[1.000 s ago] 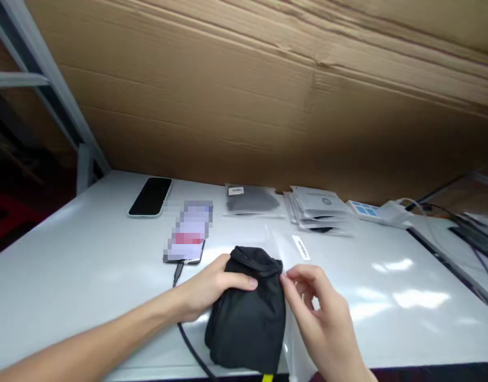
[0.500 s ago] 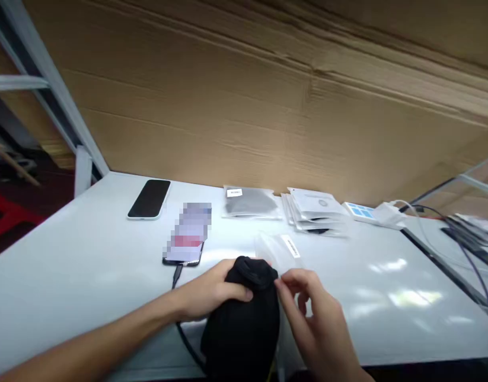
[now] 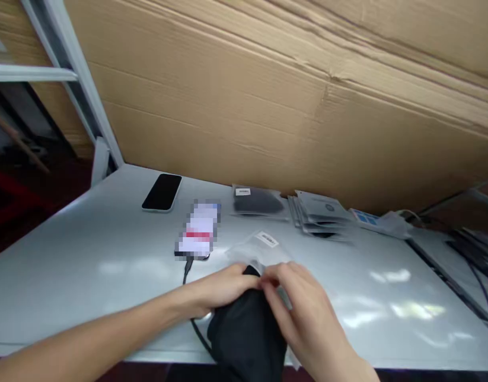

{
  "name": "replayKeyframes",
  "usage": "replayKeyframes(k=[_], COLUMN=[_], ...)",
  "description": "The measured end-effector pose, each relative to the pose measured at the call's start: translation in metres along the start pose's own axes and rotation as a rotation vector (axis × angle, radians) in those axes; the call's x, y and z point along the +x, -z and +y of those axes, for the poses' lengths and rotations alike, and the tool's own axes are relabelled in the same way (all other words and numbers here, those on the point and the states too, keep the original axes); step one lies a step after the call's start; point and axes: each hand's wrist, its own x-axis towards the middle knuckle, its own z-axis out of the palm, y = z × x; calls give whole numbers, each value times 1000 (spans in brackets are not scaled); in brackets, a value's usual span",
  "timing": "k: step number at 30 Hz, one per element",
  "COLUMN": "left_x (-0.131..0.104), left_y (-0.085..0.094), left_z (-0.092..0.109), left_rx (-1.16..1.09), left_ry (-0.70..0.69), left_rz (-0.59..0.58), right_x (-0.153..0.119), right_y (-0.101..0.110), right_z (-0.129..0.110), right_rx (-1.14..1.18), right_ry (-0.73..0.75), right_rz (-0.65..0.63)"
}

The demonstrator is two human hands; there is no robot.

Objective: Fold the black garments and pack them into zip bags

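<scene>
A soft black cloth item [image 3: 247,334] hangs over the front edge of the table, its exact kind not clear. My left hand [image 3: 223,289] is closed around its upper end, thumb on top. My right hand [image 3: 297,302] pinches at the same upper end, its fingertips touching the cloth beside my left thumb; whether they also hold plastic film cannot be made out. Behind and under both hands is a clear plastic bag [image 3: 254,245] with a white barcode label [image 3: 267,239]. Part of the bag also shows below my right hand.
A lit phone [image 3: 198,231] with a black cable [image 3: 188,265] lies left of the hands, a dark-screened phone [image 3: 163,192] beyond it. At the back are a bagged black item [image 3: 259,203], several stacked packets [image 3: 323,209] and a white-and-blue box [image 3: 365,218]. Cardboard [image 3: 228,95] stands behind.
My right hand has moved left, up against my left hand. The cloth's rolled upper end is now mostly covered by the fingers. The bag's labelled end has shifted left, and the view has tilted slightly.
</scene>
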Motion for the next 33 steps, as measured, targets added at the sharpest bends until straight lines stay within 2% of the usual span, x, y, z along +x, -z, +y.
replayKeyframes(k=[3, 8, 12, 15, 17, 20, 23, 28, 30, 33], left_x=[-1, 0, 5, 6, 6, 5, 5, 7, 7, 10], left_y=[-1, -2, 1, 4, 7, 10, 13, 11, 9, 6], left_z=[1, -1, -3, 0, 3, 8, 9, 8, 9, 11], left_rx=[-85, -165, -287, -412, -449, -457, -493, -568, -595, -599], left_ry=[-3, -162, -98, -71, -66, -39, -38, -9, 2, 10], left_rz=[22, 64, 111, 87, 51, 39, 56, 30, 72, 214], right_x=[2, 0, -4, -16, -29, -52, -64, -57, -53, -50], right_y=[3, 0, -4, 1, 5, 8, 3, -11, -15, -22], right_z=[-7, -11, -8, 1, 14, 37, 50, 37, 27, 12], right_rx=[-47, 1, 53, 99, 118, 139, 241, 515, 608, 741], right_ry=[46, 19, -46, -95, -195, -456, -652, -779, -845, -965], right_rz=[-25, -52, -16, 24, 87, 222, 234, 83, 104, 190])
